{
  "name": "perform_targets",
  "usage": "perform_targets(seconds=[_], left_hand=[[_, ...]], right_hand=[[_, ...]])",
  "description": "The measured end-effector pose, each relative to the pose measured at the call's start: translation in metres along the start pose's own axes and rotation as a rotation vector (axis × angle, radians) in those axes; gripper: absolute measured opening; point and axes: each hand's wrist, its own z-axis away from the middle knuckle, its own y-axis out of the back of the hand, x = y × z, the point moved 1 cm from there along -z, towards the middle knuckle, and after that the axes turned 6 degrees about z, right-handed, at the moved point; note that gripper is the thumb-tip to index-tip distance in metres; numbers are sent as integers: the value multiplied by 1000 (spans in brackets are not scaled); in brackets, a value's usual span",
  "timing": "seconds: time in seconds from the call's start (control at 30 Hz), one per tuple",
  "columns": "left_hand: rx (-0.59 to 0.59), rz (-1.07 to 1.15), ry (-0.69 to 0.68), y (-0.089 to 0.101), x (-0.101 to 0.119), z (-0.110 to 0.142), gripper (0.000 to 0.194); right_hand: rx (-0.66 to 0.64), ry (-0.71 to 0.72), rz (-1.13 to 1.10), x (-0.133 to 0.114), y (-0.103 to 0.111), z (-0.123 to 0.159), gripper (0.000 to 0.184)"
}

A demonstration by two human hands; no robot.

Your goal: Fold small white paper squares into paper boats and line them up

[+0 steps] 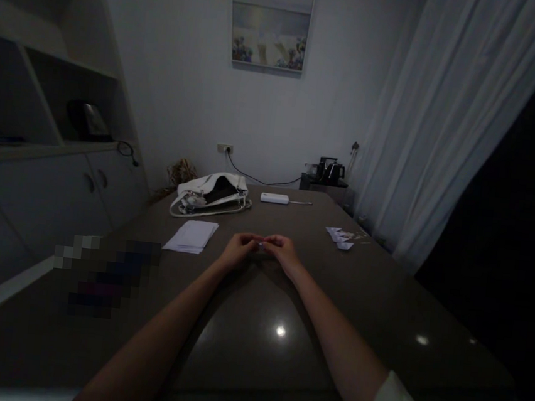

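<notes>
My left hand (pixel 239 248) and my right hand (pixel 283 250) meet over the middle of the table, fingertips together. Between their thumbs and fingers a small piece of white paper (pixel 261 244) is pinched; most of it is hidden, so its exact shape cannot be made out. To the left of my hands lies a stack of white paper sheets (pixel 191 235), slightly fanned. Several small folded white papers (pixel 338 235) sit in a group on the right side of the table.
Behind the paper stack rests a white handbag (pixel 216 194). A white power bank (pixel 274 198) with a short cable lies at the table's far end. Small scraps (pixel 361 238) are scattered near the right edge. Something pixelated (pixel 113 274) covers part of the left side.
</notes>
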Motion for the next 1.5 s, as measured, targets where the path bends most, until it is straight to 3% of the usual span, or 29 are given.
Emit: perform_targets(seconds=[0.23, 0.37, 0.53, 0.7, 0.9, 1.33, 1.5], left_hand=[[-16, 20, -67, 1, -9, -2, 34], [50, 24, -21, 2, -11, -3, 40], [26, 5, 18, 0, -7, -1, 41], [98, 56, -16, 2, -6, -2, 39], [126, 119, -12, 4, -4, -3, 37], [99, 25, -55, 1, -5, -4, 35], [66, -17, -1, -2, -1, -1, 40]], right_hand=[[-4, 67, 42, 3, -1, -4, 26], [-34, 90, 57, 3, -2, -5, 27], [-45, 91, 37, 5, -2, -7, 31], [-27, 93, 13, 8, -3, -9, 30], [-101, 75, 117, 9, -3, -6, 24], [-9, 188, 160, 5, -3, -8, 23], [25, 200, 161, 5, 0, -11, 21]])
